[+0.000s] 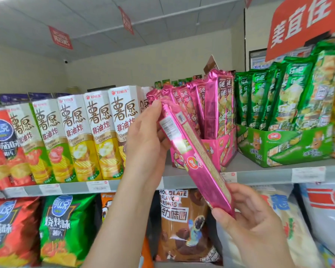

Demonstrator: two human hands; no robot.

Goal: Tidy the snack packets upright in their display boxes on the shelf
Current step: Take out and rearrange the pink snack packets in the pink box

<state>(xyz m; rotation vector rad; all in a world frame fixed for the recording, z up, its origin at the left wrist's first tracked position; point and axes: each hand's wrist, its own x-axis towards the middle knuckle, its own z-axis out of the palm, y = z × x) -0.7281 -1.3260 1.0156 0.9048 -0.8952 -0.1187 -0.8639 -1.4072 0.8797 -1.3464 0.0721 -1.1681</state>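
Right now a long pink packet [197,163] slants between both hands, held clear of the shelf [259,176]. The left grip [145,144] is curled round its upper end. The right grip [249,215], lower and to the right of the left, pinches its bottom end. Just behind the left grip, more pink packets [211,105] stand in the pink display box [223,149], some of them leaning. Further right of both grips, the green display box [282,146] holds green packets [290,89].
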